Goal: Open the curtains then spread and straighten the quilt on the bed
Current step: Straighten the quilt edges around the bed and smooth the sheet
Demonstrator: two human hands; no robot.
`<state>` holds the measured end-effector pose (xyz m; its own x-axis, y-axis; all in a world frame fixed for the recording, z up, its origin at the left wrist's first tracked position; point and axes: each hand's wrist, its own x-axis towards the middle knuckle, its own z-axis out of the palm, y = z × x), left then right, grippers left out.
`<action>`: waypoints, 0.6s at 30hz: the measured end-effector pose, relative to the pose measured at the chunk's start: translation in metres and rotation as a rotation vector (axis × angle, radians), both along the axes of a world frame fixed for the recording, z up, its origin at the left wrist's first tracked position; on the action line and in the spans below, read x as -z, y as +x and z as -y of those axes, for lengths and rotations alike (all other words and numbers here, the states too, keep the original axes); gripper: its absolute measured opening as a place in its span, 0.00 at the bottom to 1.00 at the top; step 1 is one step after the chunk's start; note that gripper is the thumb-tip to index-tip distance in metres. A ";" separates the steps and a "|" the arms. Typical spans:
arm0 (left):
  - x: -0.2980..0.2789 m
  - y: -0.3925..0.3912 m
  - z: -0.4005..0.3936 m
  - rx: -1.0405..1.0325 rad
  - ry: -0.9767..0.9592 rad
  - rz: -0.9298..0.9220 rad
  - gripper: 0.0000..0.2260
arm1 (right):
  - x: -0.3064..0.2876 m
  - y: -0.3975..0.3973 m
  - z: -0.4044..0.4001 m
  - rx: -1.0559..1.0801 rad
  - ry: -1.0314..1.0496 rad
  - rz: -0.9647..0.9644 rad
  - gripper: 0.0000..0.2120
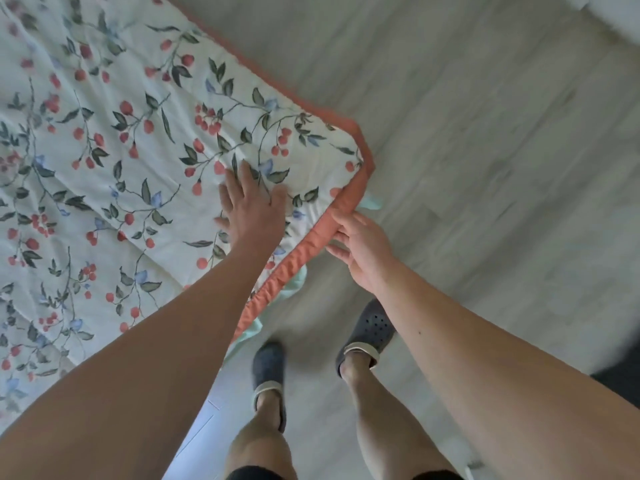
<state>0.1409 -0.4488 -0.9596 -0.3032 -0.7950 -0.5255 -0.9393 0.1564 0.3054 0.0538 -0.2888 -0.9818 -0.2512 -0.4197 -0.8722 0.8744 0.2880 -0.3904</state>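
Note:
The quilt point(114, 140) is white with red berries, green leaves and a coral border; it lies spread over the bed and fills the left of the view. Its corner point(360, 157) hangs near the bed's edge. My left hand point(251, 209) presses flat on the quilt with straight fingers, just inside the border. My right hand point(360, 247) pinches the coral border point(304, 251) at the quilt's edge, fingers curled round it. No curtains are in view.
A mint-green sheet point(294, 282) peeks out below the quilt's border. Pale wooden floor point(467, 150) lies to the right. My feet in dark slippers point(370, 330) stand beside the bed. A white object point(620, 15) sits at the top right corner.

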 end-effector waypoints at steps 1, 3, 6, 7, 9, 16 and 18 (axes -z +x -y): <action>-0.002 -0.007 0.000 -0.009 0.010 0.003 0.35 | -0.002 -0.009 0.002 0.006 0.038 -0.003 0.08; -0.003 -0.020 0.002 -0.007 0.028 0.022 0.33 | -0.004 -0.024 -0.001 -0.037 0.172 -0.023 0.09; -0.004 -0.038 0.008 -0.021 0.048 0.004 0.32 | -0.012 -0.045 -0.004 -0.041 0.247 0.058 0.12; -0.003 -0.044 0.012 -0.038 0.055 -0.006 0.32 | -0.012 -0.054 0.001 -0.057 0.203 0.079 0.14; -0.001 -0.054 0.014 -0.091 0.084 -0.002 0.33 | -0.014 -0.071 0.013 -0.105 0.135 0.114 0.15; -0.005 -0.081 0.027 -0.272 0.138 0.036 0.36 | 0.009 -0.121 0.028 -0.449 0.696 -0.053 0.10; -0.010 -0.088 0.046 -0.348 0.100 0.010 0.36 | 0.002 -0.140 0.049 -0.494 0.743 -0.235 0.09</action>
